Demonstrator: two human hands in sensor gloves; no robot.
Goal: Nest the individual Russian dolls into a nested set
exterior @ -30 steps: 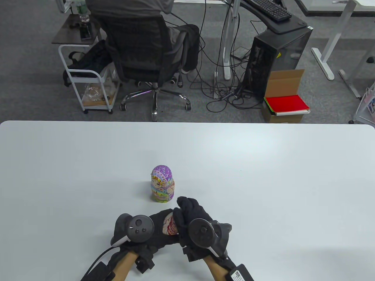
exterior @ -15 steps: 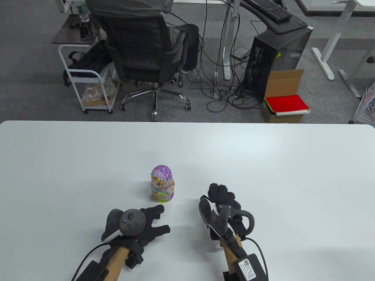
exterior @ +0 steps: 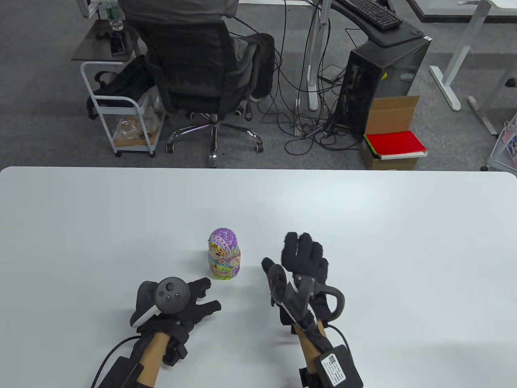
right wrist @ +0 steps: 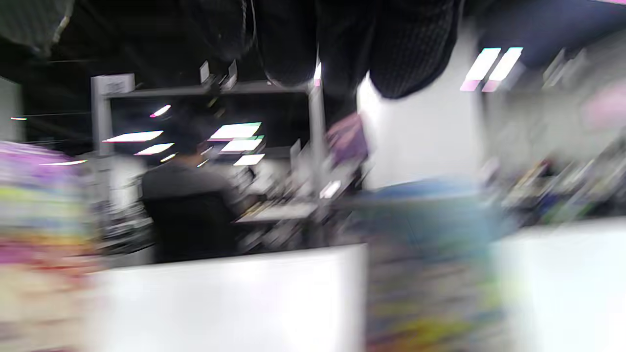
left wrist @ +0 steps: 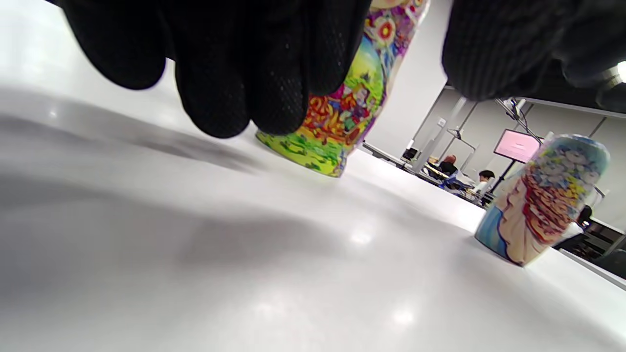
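A purple-topped doll (exterior: 224, 254) stands upright on the white table (exterior: 121, 218). It also shows in the left wrist view (left wrist: 345, 115), just behind my left fingers (left wrist: 244, 63). A smaller blue doll (left wrist: 540, 198) stands upright and free on the table to its right; in the table view my right hand hides it. My left hand (exterior: 210, 294) is open with fingers spread, low over the table, just near-left of the purple doll. My right hand (exterior: 284, 254) is open with fingers stretched out, right of the purple doll. The right wrist view is blurred; a bluish shape (right wrist: 430, 274) fills its middle.
The table's far edge (exterior: 258, 169) runs across the middle of the view. Beyond it are an office chair (exterior: 194, 68) with a seated person, a white cart (exterior: 121, 121), a computer tower (exterior: 383, 76) and a cardboard box (exterior: 394, 137).
The hands, which held the small doll together, have parted. The right hand carried it to the right and opened. The left hand moved left and opened.
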